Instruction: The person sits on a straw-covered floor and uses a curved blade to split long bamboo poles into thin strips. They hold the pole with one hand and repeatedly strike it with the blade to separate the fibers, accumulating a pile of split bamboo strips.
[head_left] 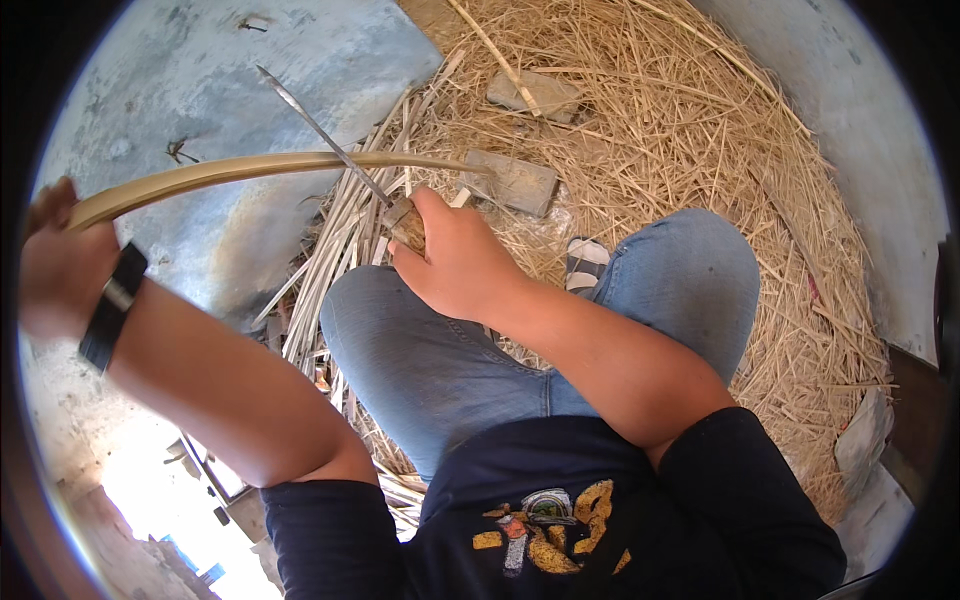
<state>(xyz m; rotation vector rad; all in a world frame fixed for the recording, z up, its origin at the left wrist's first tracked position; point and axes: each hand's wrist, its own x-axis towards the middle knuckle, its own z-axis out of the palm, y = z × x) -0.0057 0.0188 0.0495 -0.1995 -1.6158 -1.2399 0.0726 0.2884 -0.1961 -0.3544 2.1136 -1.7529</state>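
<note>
My left hand (68, 265), a little blurred, is closed around one end of a long, bowed bamboo strip (215, 177). The strip arches rightward, and its far end comes down by a flat grey brick (512, 183); whether they touch I cannot tell. In my right hand (465, 258), above my left knee, is the worn wooden handle of a knife (320, 133). Its long, narrow blade points up and left and crosses the strip near the middle. Whether the edge presses into the bamboo is not clear.
Straw-like shavings (680, 130) cover the floor ahead and to the right, with a second brick (540, 95) among them. Pale split strips (320, 270) lie beside my left knee. Blue-grey walls stand on the left (290, 60) and right (830, 110). A sandalled foot (587, 262) shows between my knees.
</note>
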